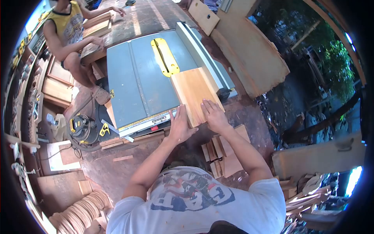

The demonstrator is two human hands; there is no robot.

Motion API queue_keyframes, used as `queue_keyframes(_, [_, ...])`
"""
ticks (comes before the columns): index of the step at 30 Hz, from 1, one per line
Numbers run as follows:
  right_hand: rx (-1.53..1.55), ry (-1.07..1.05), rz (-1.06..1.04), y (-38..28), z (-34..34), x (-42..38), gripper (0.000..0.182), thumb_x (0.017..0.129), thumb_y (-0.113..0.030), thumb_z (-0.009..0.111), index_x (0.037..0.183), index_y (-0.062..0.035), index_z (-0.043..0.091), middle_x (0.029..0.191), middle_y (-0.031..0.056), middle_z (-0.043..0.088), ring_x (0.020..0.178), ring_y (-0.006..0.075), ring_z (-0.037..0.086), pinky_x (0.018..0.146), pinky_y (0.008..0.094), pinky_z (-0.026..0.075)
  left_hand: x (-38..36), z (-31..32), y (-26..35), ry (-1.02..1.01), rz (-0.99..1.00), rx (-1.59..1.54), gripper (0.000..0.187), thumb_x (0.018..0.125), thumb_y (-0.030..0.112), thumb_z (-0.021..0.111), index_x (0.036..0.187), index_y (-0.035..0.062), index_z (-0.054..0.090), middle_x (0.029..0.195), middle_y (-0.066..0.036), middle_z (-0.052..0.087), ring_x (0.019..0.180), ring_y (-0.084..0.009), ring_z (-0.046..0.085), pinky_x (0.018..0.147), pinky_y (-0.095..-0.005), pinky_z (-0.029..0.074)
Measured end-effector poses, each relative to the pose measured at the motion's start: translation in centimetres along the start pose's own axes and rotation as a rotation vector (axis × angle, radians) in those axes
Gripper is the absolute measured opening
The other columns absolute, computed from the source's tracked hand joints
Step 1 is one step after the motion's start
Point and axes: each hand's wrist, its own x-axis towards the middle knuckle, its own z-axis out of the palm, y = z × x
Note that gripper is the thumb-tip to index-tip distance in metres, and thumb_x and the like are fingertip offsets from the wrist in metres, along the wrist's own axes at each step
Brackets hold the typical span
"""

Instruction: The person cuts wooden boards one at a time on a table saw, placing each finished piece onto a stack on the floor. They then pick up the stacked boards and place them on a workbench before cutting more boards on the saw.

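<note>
A light wooden board lies on the grey table saw top, its far end beside the yellow slotted insert. Its right side runs along the long metal fence. My left hand is at the board's near left edge, fingers pointing forward and the thumb apart. On the board's near right part rests my right hand, its fingers stretched out flat. Neither hand is wrapped round the board. No blade can be made out in the slot.
Another person sits at the far left beside stacked wooden pieces. A black and yellow machine stands on the floor at left. Wood offcuts lie below the saw's near edge. A large panel is at right.
</note>
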Motion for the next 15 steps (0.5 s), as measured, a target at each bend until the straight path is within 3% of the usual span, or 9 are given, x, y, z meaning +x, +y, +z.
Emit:
queue_keyframes(7, [-0.023, -0.108, -0.111, 2.3, -2.2, 3.4, 0.075, 0.073, -0.007, 0.068, 0.143, 0.0065, 0.044, 0.154, 0.0202, 0.040, 0.141, 0.0362, 0.040, 0.118, 0.0487, 0.032, 2.2, -1.2, -2.1, 0.013, 0.005, -0.018, 0.118, 0.068, 0.038, 0.086, 0.148, -0.0156, 0.017, 0.151, -0.035, 0.034, 0.148, -0.0412, 0.028, 0.121, -0.0639, 0.006])
queue_keyframes(12, [-0.062, -0.186, -0.154, 3.3, -2.9, 5.7, 0.083, 0.072, -0.013, 0.074, 0.144, 0.0092, 0.040, 0.154, 0.0264, 0.036, 0.145, 0.0386, 0.034, 0.121, 0.0471, 0.028, 3.9, -1.9, -3.2, -0.009, -0.012, 0.008, 0.121, 0.067, 0.041, 0.086, 0.150, -0.0150, 0.018, 0.153, -0.032, 0.034, 0.149, -0.0388, 0.028, 0.122, -0.0608, 0.005])
queue_keyframes(15, [-0.082, -0.187, -0.174, 4.0, -2.7, 7.0, 0.084, 0.071, -0.016, 0.076, 0.143, 0.0093, 0.041, 0.154, 0.0259, 0.036, 0.145, 0.0382, 0.035, 0.121, 0.0472, 0.028, 4.8, -2.3, -3.7, -0.024, -0.027, 0.007, 0.120, 0.068, 0.041, 0.085, 0.150, -0.0148, 0.018, 0.153, -0.032, 0.033, 0.149, -0.0388, 0.028, 0.122, -0.0609, 0.005])
